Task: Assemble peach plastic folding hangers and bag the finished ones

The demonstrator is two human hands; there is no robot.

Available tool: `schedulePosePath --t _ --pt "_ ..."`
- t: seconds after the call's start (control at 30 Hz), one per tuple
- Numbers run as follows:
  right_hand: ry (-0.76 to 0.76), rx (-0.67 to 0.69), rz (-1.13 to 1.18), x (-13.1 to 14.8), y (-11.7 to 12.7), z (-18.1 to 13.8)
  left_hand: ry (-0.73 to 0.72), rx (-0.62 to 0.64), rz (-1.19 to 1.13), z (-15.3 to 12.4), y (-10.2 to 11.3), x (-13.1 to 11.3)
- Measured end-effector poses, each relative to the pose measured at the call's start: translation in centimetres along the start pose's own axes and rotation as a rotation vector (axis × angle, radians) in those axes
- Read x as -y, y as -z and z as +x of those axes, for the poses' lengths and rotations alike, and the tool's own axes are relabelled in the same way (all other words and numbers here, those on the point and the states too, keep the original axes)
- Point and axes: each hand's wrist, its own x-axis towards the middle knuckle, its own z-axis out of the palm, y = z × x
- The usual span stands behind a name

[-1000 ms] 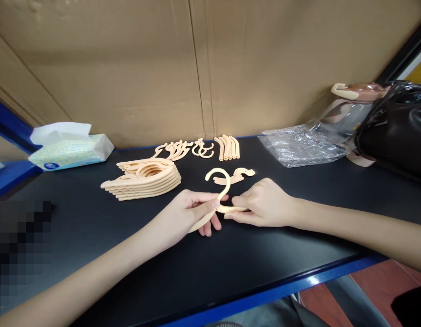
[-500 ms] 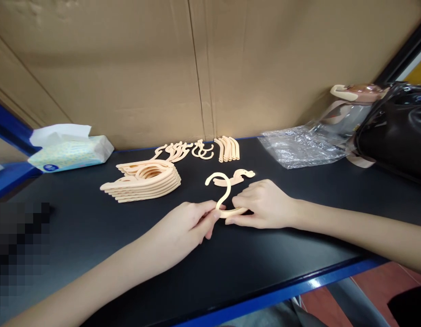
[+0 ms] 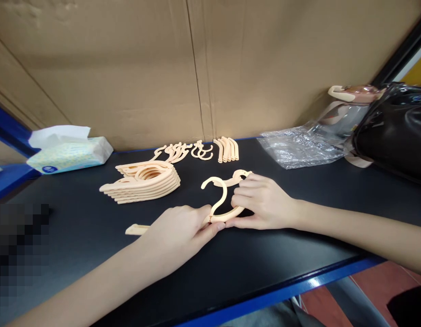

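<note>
A cream plastic hanger (image 3: 221, 195) is held between both hands just above the black table, its curved hook pointing up and away from me. My left hand (image 3: 185, 229) is closed round its left side, with the thumb beneath the hook's base; one flat arm end sticks out to the left of that hand. My right hand (image 3: 261, 202) grips the right arm close to the hook and hides most of it. Just behind the right fingers lies another cream piece (image 3: 227, 181) with a curved, bird-like end, partly covered by the hand.
A stack of cream hanger pieces (image 3: 145, 186) lies left of centre. Behind are loose hooks (image 3: 201, 150) and a row of curved arms (image 3: 227, 149). A tissue pack (image 3: 72, 152) stands back left; a clear plastic bag (image 3: 299, 147), bottle (image 3: 353, 106) and black bag (image 3: 394, 131) are at right.
My left hand has closed further over the hanger, and an arm end now shows to its left. The hook has shifted slightly left and down. My right hand stays nearly in place.
</note>
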Motion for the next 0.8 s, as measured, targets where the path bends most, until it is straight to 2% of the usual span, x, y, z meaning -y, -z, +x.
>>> schedulePosePath --t 0.23,0.53,0.8 --pt "-0.033 -0.023 -0.025 -0.26 0.18 0.25 -0.041 -0.017 0.105 0.04 -0.11 -0.08" --pt "-0.189 -0.026 -0.012 -0.15 0.50 0.33 -0.073 -0.025 0.104 0.01 0.23 0.10" --pt "-0.227 -0.029 -0.003 -0.27 0.30 0.42 -0.087 -0.027 0.128 0.07 0.08 0.11"
